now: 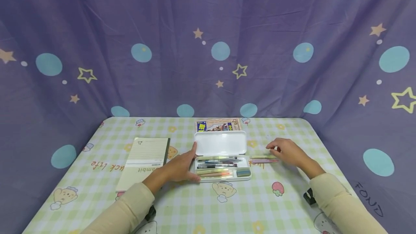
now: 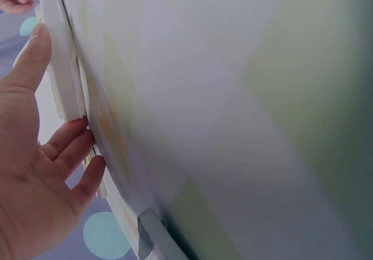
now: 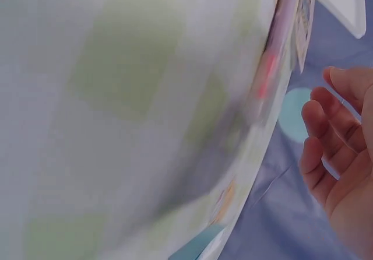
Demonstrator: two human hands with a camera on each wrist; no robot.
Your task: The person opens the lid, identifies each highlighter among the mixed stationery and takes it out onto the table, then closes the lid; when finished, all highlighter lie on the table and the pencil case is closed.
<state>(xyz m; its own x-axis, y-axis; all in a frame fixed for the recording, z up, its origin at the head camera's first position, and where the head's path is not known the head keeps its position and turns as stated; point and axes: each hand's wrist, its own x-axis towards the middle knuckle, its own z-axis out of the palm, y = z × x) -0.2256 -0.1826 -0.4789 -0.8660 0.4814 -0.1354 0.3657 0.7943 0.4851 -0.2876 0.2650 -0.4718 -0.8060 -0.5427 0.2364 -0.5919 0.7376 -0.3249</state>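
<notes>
A white pencil case (image 1: 222,180) lies with its lid (image 1: 220,143) raised. It holds several pens (image 1: 217,165) and a grey-green block (image 1: 243,172). My left hand (image 1: 180,166) holds the case's left end, thumb at the front corner and index finger near the lid hinge. In the left wrist view, the thumb and bent fingers of the left hand (image 2: 41,155) reach around the white case (image 2: 63,67). Beside the case lie light-coloured pens (image 1: 264,161). My right hand (image 1: 287,151) hovers just past them, fingers loosely bent and holding nothing; a pink-tipped pen (image 3: 274,62) shows near it.
A lined notebook (image 1: 144,161) with a dark spine lies to the left. Behind the raised lid is a colourful printed box or book (image 1: 217,125). The table wears a green checked cloth (image 1: 182,205), and a purple curtain (image 1: 208,93) hangs behind and at both sides.
</notes>
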